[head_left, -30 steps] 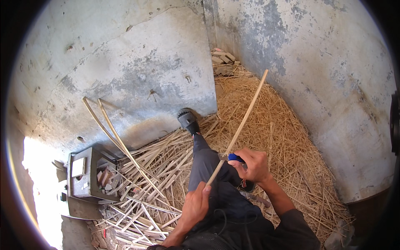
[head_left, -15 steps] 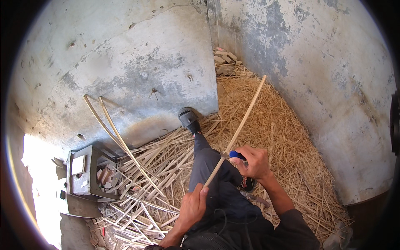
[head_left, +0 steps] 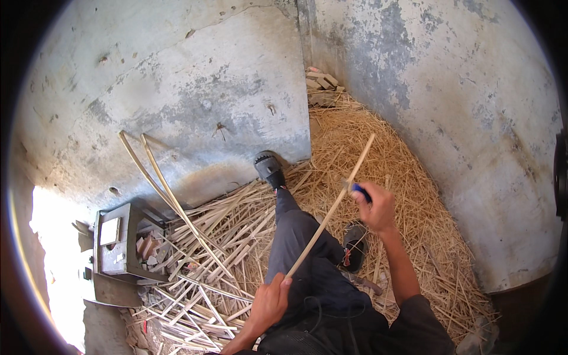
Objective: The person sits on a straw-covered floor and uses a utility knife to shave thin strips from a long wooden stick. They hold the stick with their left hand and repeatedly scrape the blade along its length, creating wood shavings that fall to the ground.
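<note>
A long pale bamboo stick (head_left: 331,207) runs slanted from my lap up toward the right wall. My left hand (head_left: 269,302) grips its lower end beside my thigh. My right hand (head_left: 374,206) is closed around a blue-handled knife (head_left: 359,189), whose blade lies against the upper part of the stick. My outstretched leg in grey trousers (head_left: 290,231) ends in a dark sandal (head_left: 269,167) near the concrete wall.
Split bamboo strips (head_left: 213,278) are piled at my left, with two long strips (head_left: 160,189) leaning on the wall. Fine straw-like shavings (head_left: 408,177) cover the floor at right. A small grey stool (head_left: 115,245) stands at left. A second sandal (head_left: 354,245) lies by my knee.
My right hand with the knife has slid up along the stick, away from me. The left hand keeps its grip on the lower end.
</note>
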Tool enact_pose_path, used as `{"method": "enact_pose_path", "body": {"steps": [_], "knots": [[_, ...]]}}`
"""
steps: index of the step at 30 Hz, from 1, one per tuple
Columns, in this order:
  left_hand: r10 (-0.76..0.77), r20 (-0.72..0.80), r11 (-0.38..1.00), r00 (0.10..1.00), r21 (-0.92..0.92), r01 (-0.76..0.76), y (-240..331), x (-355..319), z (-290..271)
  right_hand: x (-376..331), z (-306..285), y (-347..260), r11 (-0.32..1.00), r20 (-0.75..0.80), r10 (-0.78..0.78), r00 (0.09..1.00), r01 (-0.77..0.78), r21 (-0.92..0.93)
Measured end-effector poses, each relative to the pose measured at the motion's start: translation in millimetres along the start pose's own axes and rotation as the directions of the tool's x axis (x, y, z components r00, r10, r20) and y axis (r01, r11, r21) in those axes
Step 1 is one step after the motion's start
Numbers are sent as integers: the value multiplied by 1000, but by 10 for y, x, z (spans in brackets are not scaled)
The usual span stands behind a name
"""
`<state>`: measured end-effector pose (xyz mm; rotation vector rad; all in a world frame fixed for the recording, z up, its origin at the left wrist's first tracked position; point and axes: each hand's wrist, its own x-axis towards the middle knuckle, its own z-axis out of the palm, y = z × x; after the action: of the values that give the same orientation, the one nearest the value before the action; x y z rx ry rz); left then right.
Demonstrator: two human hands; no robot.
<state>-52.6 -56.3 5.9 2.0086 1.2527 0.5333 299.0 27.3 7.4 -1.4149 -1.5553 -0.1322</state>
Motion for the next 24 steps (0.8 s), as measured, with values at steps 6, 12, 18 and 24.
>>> {"method": "enact_pose_path", "body": {"steps": [6,12,18,24], "knots": [[-87,97,996,991,-27,90,-66,-261,-6,303,-53,1154,953,-49,279,959,-283,-108],[-156,216,967,964,-165,194,-423,-364,-19,185,-450,2792,603,97,777,622,-692,-396],[-271,509,590,817,-582,559,-740,-18,-72,-567,-613,3265,232,117,943,312,-362,-903],[-221,653,386,725,-624,680,-600,483,-54,-820,-706,3095,530,44,772,634,-604,-595]]}}
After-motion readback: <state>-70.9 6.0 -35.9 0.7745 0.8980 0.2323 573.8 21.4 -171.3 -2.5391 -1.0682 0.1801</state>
